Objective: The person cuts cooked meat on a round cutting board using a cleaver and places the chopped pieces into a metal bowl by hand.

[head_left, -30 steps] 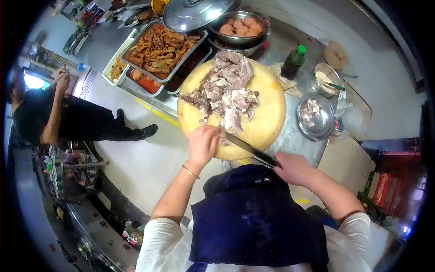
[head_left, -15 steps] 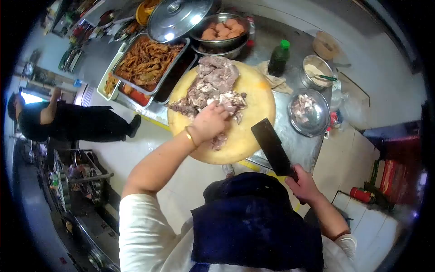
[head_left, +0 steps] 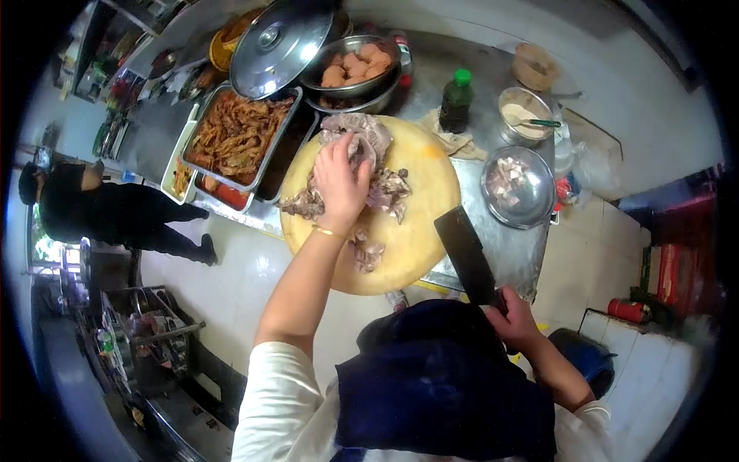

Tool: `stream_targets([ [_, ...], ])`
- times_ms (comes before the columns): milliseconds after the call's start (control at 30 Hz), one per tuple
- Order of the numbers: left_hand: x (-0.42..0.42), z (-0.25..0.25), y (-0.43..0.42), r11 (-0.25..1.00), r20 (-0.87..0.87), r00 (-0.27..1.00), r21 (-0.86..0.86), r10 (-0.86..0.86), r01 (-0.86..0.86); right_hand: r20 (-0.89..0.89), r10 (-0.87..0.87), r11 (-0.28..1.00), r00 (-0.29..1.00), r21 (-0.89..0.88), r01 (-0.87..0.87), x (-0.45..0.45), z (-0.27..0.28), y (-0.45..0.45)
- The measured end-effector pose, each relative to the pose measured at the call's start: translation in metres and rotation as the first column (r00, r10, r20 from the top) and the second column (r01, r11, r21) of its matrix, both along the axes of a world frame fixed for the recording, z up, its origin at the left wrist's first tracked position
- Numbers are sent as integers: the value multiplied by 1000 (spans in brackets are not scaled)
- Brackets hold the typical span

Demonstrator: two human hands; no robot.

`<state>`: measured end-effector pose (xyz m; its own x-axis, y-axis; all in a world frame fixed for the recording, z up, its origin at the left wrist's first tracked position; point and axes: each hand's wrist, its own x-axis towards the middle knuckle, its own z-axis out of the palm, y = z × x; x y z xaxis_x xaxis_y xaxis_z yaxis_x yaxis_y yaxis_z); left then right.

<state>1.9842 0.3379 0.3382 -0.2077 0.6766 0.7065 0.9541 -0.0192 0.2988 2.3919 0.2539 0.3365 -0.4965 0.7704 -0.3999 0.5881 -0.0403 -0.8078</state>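
The left hand [head_left: 339,181], fingers slightly spread, presses on the meat [head_left: 360,138], seemingly cooked, atop the round chopping board [head_left: 419,192]; the right hand [head_left: 514,317] grips the cleaver [head_left: 467,258] by its handle.

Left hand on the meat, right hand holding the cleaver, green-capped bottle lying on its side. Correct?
Not quite: the bottle stands upright in the head view. Left hand on the meat, right hand holding the cleaver: both correct.

My shiny grey metal table [head_left: 504,258] bears a round yellow chopping board [head_left: 427,185], a green-capped dark bottle [head_left: 456,102] and a round clear-looking bowl [head_left: 519,188].
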Motion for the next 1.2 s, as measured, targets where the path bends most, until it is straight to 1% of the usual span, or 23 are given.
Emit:
stream_targets([
  [33, 4, 10, -5, 996, -112, 992, 63, -53, 60, -1, -4, 1000, 1000, 7, 4, 1, 2, -2],
  [67, 8, 4, -13, 973, -92, 975, -131, -204, 191, 12, -5, 1000, 1000, 21, 5, 3, 0, -3],
  [100, 11, -7, -26, 895, -47, 937, -317, -346, 315, 24, -7, 999, 1000, 36, 7, 5, -5, -5],
  [133, 15, -15, -36, 768, 20, 882, -484, -470, 421, 34, -10, 999, 999, 53, 9, 6, -8, -6],
  [233, 49, -20, -53, 706, -98, 926, -677, -364, 206, 54, -26, 1000, 998, -2, 26, 6, -8, -8],
  [333, 51, -59, -44, 803, -215, 920, -576, -328, 152, 25, 27, 991, 999, 127, -30, 4, -8, -12],
  [367, 55, -59, -43, 755, -186, 943, -649, -277, 94, 46, 17, 997, 999, 78, -21, 5, -6, -13],
  [467, 60, -64, -49, 834, -211, 945, -542, -251, 101, 94, 18, 999, 995, -50, -14, 3, 2, -6],
  [533, 56, -59, -64, 825, -55, 945, -505, -324, 254, 111, 24, 991, 994, -135, -9, 2, 10, -1],
  [567, 56, -56, -73, 816, 24, 932, -476, -362, 329, 84, 14, 992, 996, -127, -3, 2, 10, 0],
  [633, 60, -51, -92, 830, 96, 931, -427, -353, 359, 32, -5, 993, 999, -116, 9, 3, 9, 0],
  [700, 58, -53, -108, 839, 161, 920, -377, -358, 392, -84, -113, 950, 990, -302, 83, 9, -3, 1],
  [733, 56, -56, -117, 862, 182, 931, -353, -318, 364, -133, -165, 914, 977, -392, 101, 8, -7, 4],
  [767, 52, -59, -126, 885, 199, 940, -328, -278, 331, -171, -220, 894, 960, -430, 128, 4, -3, 5],
  [867, 40, -65, -146, 948, 214, 971, -270, -108, 165, -90, -126, 924, 988, -373, 84, 10, -15, 10],
  [933, 40, -71, -157, 955, 261, 965, -294, 33, 47, -93, -143, 916, 985, -390, 96, 8, -9, 10],
  [967, 42, -69, -158, 951, 269, 962, -307, 45, 41, -92, -156, 913, 983, -393, 108, 3, -5, 12],
  [1000, 46, -67, -157, 947, 277, 959, -319, 57, 36, -75, -50, 967, 996, -251, 30, 1, -4, 13],
  [1033, 51, -66, -154, 940, 267, 964, -332, 18, 75, -44, 56, 992, 997, -107, -61, -1, -3, 15],
  [1067, 57, -59, -146, 933, 255, 967, -343, -21, 111, 0, 161, 986, 987, 37, -161, -5, -2, 16],
  [1100, 63, -55, -139, 924, 241, 969, -353, -60, 145, 72, 199, 978, 977, 42, -203, -15, 12, 17],
  [1133, 68, -54, -132, 944, 215, 972, -291, -96, 157, 110, 243, 963, 964, 91, -253, -22, 19, 17],
  [1200, 73, -62, -124, 925, 216, 970, -334, -111, 180, 185, 315, 919, 931, 187, -348, -36, 30, 16],
])
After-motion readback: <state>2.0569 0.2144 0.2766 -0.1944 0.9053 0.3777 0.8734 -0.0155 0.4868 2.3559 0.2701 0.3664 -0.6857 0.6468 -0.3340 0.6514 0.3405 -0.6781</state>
